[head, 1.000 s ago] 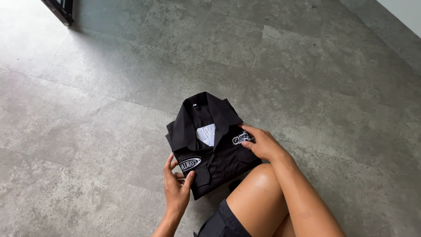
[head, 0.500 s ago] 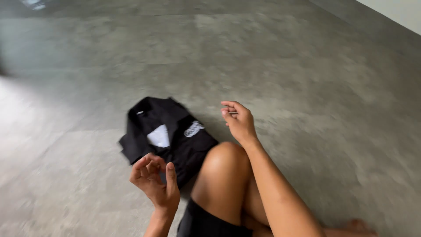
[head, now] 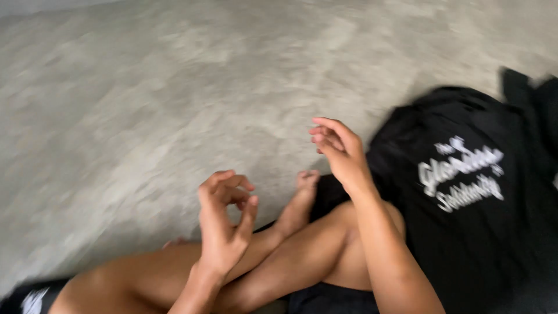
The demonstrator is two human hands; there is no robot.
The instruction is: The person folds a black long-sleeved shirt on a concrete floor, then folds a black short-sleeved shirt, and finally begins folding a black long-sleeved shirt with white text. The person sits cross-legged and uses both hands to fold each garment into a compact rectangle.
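My left hand [head: 224, 224] hovers in mid-air above my crossed legs [head: 290, 261], fingers loosely curled and apart, holding nothing. My right hand [head: 340, 152] is raised a little higher and further right, fingers half bent, also with nothing in it. It sits just left of a black garment [head: 471, 192] with white lettering printed on it, which lies spread on the floor at the right. Neither hand touches the garment. The picture is blurred by head motion.
Grey concrete floor [head: 151, 99] fills the upper and left part of the view. My bare foot [head: 305, 186] rests on the floor between the hands. Dark shorts [head: 331, 299] show at the bottom edge.
Both hands have let go of the folded black shirt and lifted off it. The view has swung right: the folded shirt is out of sight and another black garment has come in.
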